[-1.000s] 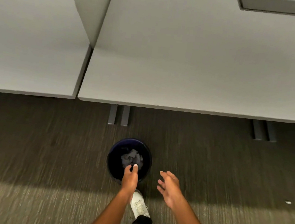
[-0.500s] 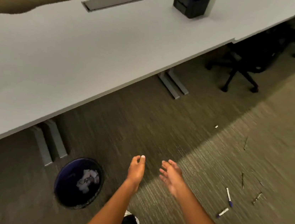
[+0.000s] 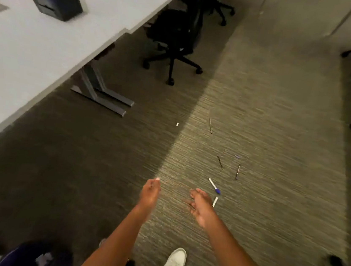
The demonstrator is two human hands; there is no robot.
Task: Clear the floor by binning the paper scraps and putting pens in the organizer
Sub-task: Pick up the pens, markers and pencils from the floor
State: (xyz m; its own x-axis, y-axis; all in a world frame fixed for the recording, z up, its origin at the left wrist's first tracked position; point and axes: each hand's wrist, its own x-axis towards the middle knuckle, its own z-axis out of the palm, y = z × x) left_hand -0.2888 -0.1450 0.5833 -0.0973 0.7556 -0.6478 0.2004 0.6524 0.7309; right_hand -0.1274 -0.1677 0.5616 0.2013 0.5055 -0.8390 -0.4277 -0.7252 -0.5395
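Both the left hand (image 3: 149, 192) and the right hand (image 3: 202, 207) were released and held nothing. Just beyond the right hand, several pens (image 3: 214, 186) lay on the carpet (image 3: 268, 144).
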